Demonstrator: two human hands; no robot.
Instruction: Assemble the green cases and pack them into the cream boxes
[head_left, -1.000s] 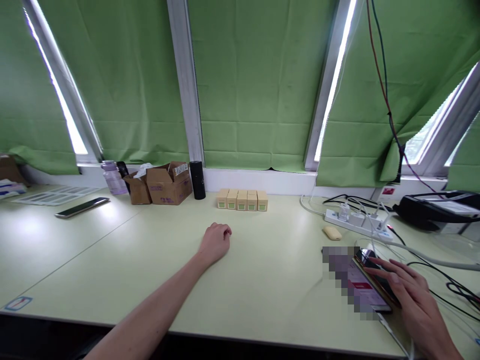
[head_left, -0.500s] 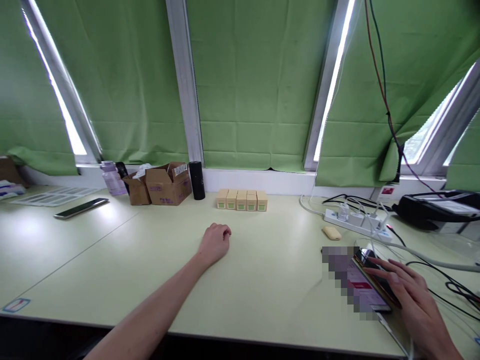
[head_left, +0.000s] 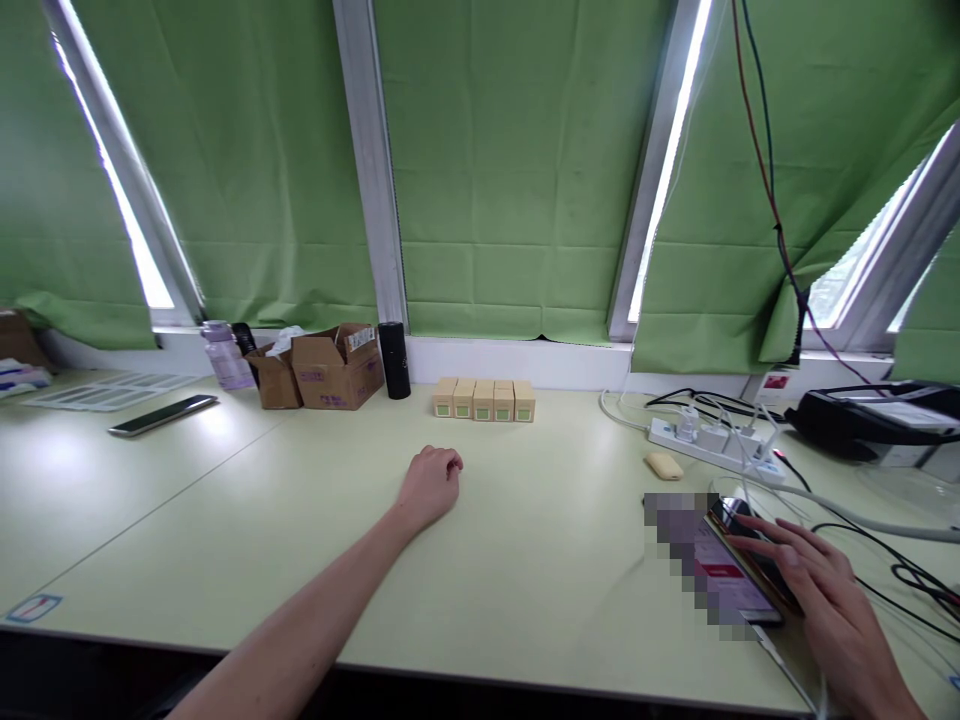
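My left hand [head_left: 431, 485] rests on the pale green table [head_left: 540, 560] with its fingers curled under in a loose fist, holding nothing that I can see. A row of several small tan boxes [head_left: 484, 399] stands a short way beyond it, near the window sill. My right hand [head_left: 814, 580] lies at the lower right with fingers stretched flat on a phone [head_left: 750, 565], whose screen is partly blurred out.
Two open cardboard boxes [head_left: 322, 370], a black cylinder [head_left: 394, 360] and a pale purple bottle [head_left: 221, 355] stand at the back left. Another phone [head_left: 161, 415] lies further left. A power strip [head_left: 712, 440], cables, a yellow eraser-like block [head_left: 664, 466] and a black device [head_left: 870, 415] crowd the right.
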